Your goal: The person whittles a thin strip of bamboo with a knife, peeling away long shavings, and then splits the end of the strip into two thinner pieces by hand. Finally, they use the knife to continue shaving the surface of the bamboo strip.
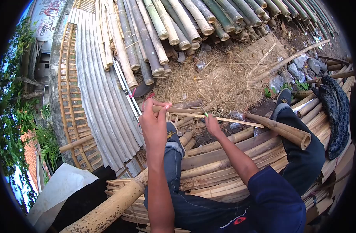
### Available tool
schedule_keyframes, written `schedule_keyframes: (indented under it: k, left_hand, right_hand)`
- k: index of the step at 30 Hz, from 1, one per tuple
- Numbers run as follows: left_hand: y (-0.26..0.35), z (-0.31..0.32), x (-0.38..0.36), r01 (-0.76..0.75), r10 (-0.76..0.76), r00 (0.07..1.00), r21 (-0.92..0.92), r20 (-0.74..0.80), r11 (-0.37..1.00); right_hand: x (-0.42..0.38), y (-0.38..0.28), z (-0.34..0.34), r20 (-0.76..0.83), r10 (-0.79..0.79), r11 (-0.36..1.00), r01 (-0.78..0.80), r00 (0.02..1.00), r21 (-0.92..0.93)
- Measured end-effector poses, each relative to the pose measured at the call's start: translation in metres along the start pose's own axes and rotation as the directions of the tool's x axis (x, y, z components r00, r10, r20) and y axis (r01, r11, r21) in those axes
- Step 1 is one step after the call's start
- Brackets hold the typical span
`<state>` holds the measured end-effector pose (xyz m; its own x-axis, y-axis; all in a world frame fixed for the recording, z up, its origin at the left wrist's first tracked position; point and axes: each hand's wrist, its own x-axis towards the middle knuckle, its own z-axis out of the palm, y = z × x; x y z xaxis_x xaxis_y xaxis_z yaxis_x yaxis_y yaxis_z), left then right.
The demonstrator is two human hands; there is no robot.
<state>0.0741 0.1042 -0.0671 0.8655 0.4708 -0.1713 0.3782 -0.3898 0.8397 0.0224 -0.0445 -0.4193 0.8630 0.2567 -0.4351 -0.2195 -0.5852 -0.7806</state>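
Note:
My left hand (pixel 154 121) is closed, its thumb and fingers pinching a flat bamboo strip (pixel 181 110) in front of my left shoe. Lower down, my right hand (pixel 213 125) is wrapped around a knife (pixel 205 114) with a green handle. Its thin blade points up and away from me, crossing the strip's far end. A second pale, narrow bamboo strip (pixel 236 121) runs from below the first one, past my right hand, to the right. Whether the two strips are joined is hidden near the knife. A thick bamboo piece (pixel 282 130) lies by my right leg.
Stacked bamboo poles (pixel 178 23) stand along the back. Corrugated sheeting (pixel 96 89) and a bamboo lattice (pixel 67 97) are at left. Split bamboo (pixel 213 176) lies under my legs. A speckled pole (pixel 108 207) juts in at lower left; dark cloth (pixel 335 116) hangs right.

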Motion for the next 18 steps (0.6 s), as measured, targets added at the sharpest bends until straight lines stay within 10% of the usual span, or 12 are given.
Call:
schedule_keyframes:
  k: [5,13,18]
  left_hand:
    - [-0.002,-0.001,0.003,0.010,-0.010,1.000,-0.039,-0.003,0.999]
    - [-0.003,0.006,0.005,-0.021,0.021,1.000,-0.024,0.015,1.000]
    - [-0.010,-0.001,0.010,-0.007,0.011,0.999,-0.090,0.045,0.996]
  right_hand:
    - [-0.014,0.065,0.032,-0.019,0.290,0.948,-0.290,0.957,-0.133]
    - [0.001,-0.008,0.002,0.040,0.021,0.999,-0.022,0.999,0.025]
    - [0.012,0.025,0.006,0.063,0.196,0.959,-0.178,0.978,-0.220]
